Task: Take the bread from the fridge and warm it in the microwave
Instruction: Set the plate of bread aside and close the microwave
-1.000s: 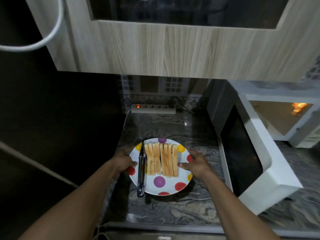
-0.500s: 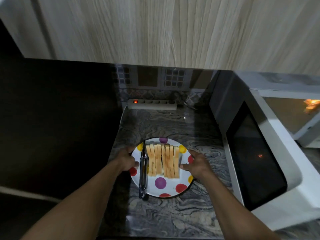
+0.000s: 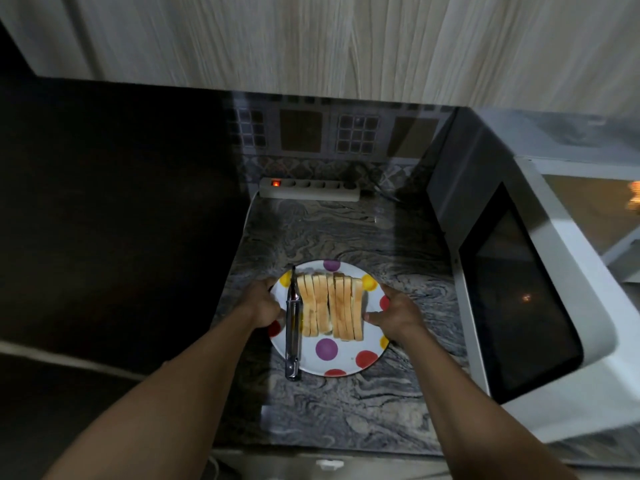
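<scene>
Several slices of bread [image 3: 330, 308] stand in a row on a white plate with coloured dots [image 3: 343, 362]. Metal tongs [image 3: 293, 332] lie on the plate's left side, their handle end past the front rim. The plate rests on the marbled counter. My left hand [image 3: 262, 303] grips the plate's left rim, thumb on top. On the opposite rim my right hand [image 3: 394, 311] holds on, its thumb beside the bread. A white microwave [image 3: 540, 306] with its dark door closed stands to the right.
A power strip [image 3: 310, 189] with a lit red switch lies at the back against the tiled wall. A wooden wall cabinet [image 3: 311, 43] hangs overhead. A dark surface [image 3: 121, 220] fills the left. The counter's front edge [image 3: 329, 448] is close to me.
The camera has tilted downward, so the cabinet fills the top and the microwave sits closer. Both hands stay on the plate's rims; the plate has hardly moved.
</scene>
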Available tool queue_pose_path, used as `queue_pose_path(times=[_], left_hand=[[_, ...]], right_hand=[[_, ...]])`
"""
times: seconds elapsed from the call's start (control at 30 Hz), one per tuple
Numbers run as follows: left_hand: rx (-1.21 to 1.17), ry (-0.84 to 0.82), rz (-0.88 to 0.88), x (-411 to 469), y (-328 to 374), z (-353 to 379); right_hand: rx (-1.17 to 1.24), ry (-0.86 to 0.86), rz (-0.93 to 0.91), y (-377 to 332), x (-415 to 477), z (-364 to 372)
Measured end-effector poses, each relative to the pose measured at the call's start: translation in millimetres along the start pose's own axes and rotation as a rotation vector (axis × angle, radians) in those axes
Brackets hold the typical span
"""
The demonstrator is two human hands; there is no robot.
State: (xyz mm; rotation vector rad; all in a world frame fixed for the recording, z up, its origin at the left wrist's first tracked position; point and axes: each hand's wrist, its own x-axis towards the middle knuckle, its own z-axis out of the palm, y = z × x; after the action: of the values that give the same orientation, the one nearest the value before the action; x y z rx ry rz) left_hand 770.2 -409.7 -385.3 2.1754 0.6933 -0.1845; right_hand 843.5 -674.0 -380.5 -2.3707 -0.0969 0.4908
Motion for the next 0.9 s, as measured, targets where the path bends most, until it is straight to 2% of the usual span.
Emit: queue_pose_path(times=[0.33,0.47,0.57,0.67,0.9], left_hand=[[0.1,0.069,0.003,18,-17,10],[0.08,0.086,0.007,17,-18,12],[0.103,0.119,0.005,9,-10,6],[0.18,0.22,0.013,-10,14,-7],[0.147,0.34,0.288,-62,99,-15]], right_hand=[[-0.191,-0.044,0.026,-5,0,-3],[-0.196,-0.065,0.044,-7,-3,-2],[-0.163,-0.027,0.061,-13,-14,-3],[-0.172,0.052,0.088,-26,-30,-11],[-0.246,0.193,0.087,-72,-100,-52]])
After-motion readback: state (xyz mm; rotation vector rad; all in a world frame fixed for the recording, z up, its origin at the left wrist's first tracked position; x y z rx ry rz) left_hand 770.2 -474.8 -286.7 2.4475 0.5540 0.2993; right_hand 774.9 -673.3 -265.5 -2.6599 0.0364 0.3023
